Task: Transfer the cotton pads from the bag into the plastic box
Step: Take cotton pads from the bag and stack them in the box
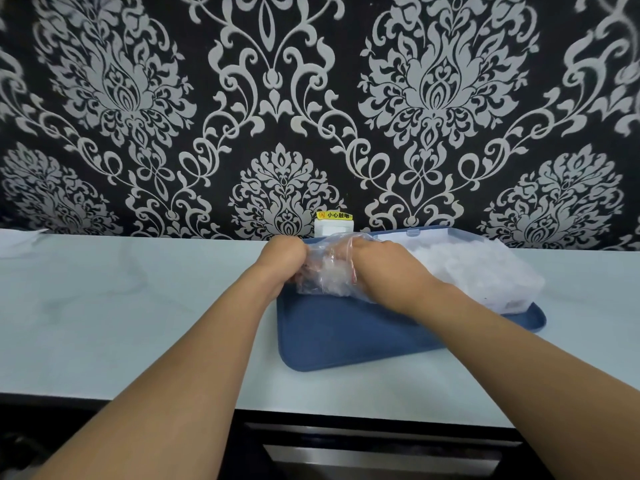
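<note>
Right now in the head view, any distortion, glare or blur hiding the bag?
Head view: wide-angle bowing curves the counter edge; soft, even light, faint sheen, no harsh glare; the clear bag is blurry and low-contrast between the left hand and right hand.

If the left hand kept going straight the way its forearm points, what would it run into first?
Likely the clear bag, which the left hand already grips on the blue tray. Past that, roughly in line, a white socket on the patterned wall; depth is unclear.
</note>
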Motion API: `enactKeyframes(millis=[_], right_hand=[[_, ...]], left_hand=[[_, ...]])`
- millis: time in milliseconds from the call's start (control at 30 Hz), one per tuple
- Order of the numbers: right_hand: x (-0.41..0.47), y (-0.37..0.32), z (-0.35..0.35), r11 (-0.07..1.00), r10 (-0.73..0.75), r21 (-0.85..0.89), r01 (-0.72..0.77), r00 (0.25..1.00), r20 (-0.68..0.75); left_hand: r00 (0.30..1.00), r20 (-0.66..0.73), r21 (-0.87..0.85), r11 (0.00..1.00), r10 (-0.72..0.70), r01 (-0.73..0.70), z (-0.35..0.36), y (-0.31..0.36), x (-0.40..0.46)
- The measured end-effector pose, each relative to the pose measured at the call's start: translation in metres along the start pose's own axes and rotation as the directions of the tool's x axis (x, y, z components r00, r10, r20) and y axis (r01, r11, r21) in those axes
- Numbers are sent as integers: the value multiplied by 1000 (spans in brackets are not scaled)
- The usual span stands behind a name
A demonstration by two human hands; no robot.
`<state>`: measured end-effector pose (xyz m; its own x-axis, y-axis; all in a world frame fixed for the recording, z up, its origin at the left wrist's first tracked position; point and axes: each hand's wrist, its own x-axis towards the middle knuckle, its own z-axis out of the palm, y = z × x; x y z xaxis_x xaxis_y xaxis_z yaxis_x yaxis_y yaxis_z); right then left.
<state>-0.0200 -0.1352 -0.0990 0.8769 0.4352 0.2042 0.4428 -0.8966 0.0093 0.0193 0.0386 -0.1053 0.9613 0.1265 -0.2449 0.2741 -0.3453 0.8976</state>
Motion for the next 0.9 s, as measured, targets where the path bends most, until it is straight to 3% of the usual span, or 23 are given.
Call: enactKeyframes(millis=[300,433,633,800,900], right_hand=[[7,11,13,999,47,28,-47,998,-32],[9,15,19,987,73,147,-68,997,-31],[6,15,14,999,-43,-25,41,997,-58],[0,15,8,972,25,236,-7,997,-76],[3,19,11,973,108,214,-88,991,-82]], left_hand=[[1000,-12,41,999,20,-19,8,2,2],[998,-6,68,995,68,-68,7,2,2],[992,25,160,979,125,-127,7,-2,-2],[992,5,174,976,130,-129,3,0,-3],[992,17,184,975,124,-125,4,1,-6]])
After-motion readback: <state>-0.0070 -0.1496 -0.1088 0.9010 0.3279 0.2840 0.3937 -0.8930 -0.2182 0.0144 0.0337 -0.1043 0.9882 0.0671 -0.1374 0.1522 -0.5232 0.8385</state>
